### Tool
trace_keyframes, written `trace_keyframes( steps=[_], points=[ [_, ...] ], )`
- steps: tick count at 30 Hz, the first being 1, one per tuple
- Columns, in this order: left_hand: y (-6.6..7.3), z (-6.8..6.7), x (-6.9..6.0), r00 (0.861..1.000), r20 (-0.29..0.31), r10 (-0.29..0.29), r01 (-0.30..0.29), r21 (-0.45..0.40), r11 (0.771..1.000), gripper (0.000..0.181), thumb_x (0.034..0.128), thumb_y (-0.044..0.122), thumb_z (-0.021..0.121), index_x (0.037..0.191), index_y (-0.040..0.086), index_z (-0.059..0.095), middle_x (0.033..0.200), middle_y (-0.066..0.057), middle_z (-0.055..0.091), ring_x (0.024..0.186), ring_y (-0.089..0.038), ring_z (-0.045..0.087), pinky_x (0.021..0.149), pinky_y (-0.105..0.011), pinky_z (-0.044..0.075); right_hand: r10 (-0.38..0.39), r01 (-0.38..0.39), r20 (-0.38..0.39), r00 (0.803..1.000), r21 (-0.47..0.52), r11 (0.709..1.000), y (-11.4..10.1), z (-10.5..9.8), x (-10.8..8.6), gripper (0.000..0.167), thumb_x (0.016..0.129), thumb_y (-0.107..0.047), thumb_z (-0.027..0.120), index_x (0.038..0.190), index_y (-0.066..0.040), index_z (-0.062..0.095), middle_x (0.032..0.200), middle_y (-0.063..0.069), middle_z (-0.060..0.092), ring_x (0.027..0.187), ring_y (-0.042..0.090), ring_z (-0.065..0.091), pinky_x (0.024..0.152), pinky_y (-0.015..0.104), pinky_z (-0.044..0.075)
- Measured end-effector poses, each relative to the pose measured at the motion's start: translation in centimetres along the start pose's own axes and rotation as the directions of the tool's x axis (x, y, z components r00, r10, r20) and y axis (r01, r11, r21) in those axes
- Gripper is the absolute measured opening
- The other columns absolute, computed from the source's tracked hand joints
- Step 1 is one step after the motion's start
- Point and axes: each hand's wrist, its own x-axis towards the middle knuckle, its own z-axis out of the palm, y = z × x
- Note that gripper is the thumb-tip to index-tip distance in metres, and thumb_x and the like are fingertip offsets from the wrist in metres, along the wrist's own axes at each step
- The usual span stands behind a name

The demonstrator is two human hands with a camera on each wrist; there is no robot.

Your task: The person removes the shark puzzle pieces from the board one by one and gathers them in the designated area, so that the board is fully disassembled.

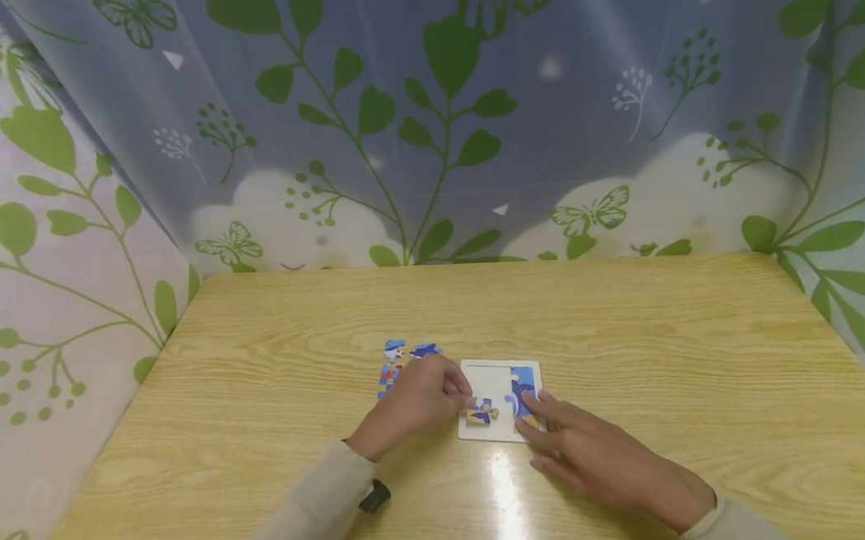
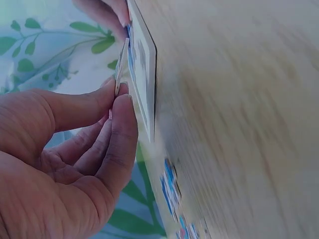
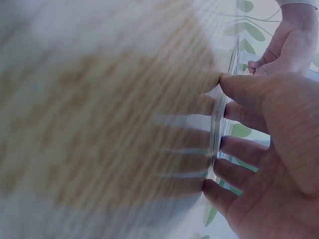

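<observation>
A white puzzle tray [image 1: 485, 431] lies on the table, with blue picture pieces [image 1: 523, 380] fitted along its right side. My left hand [image 1: 422, 395] pinches a jigsaw piece [image 1: 480, 413] between thumb and fingers, over the tray's lower left part. In the left wrist view the piece [image 2: 120, 67] is seen edge-on, tilted up off the tray [image 2: 149, 74]. My right hand [image 1: 600, 454] rests its fingertips on the tray's right edge and the pieces there, fingers spread and nearly straight; in the right wrist view the fingers [image 3: 241, 149] touch the tray's rim.
Several loose jigsaw pieces [image 1: 394, 352] lie left of the tray, partly hidden behind my left hand. The wooden table [image 1: 287, 335] meets a curtain [image 1: 482, 182] with leaf and butterfly prints at the back, and more printed cloth stands at both sides.
</observation>
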Motion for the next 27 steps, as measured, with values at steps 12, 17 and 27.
trace_keyframes(
  steps=[12,17,27],
  points=[
    [-2.2,-1.8,-1.0,1.000,-0.028,-0.004,0.005,0.046,0.999,0.006,0.0877,0.009,0.077,0.083,0.012,0.074,0.081,0.005,0.068,0.076,-0.010,0.062,0.070,-0.030,0.054,-0.005,0.005,-0.010,1.000,-0.001,1.000,0.0,0.0,-0.1,0.048,0.099,-0.024,0.067,0.138,0.002,0.058,0.152,0.028,0.040,0.137,0.046,0.043,0.108,0.054,0.040],
    [-2.9,-2.4,-1.4,0.998,-0.049,-0.040,0.042,0.058,0.997,0.008,0.0878,0.010,0.078,0.082,0.013,0.074,0.081,0.005,0.068,0.076,-0.010,0.062,0.070,-0.030,0.053,-0.012,0.012,-0.017,1.000,0.000,1.000,0.1,0.1,-0.2,0.047,0.100,-0.024,0.066,0.138,0.002,0.058,0.152,0.028,0.041,0.137,0.047,0.044,0.106,0.055,0.042],
    [-3.8,-3.4,-2.2,0.996,-0.075,-0.047,0.052,0.071,0.996,0.009,0.0875,0.007,0.078,0.081,0.011,0.073,0.079,0.004,0.068,0.073,-0.012,0.061,0.068,-0.031,0.053,-0.002,0.002,0.010,1.000,0.021,1.000,0.2,0.0,-0.1,0.047,0.101,-0.025,0.064,0.140,0.002,0.057,0.154,0.028,0.039,0.137,0.047,0.042,0.105,0.055,0.042]
  ],
)
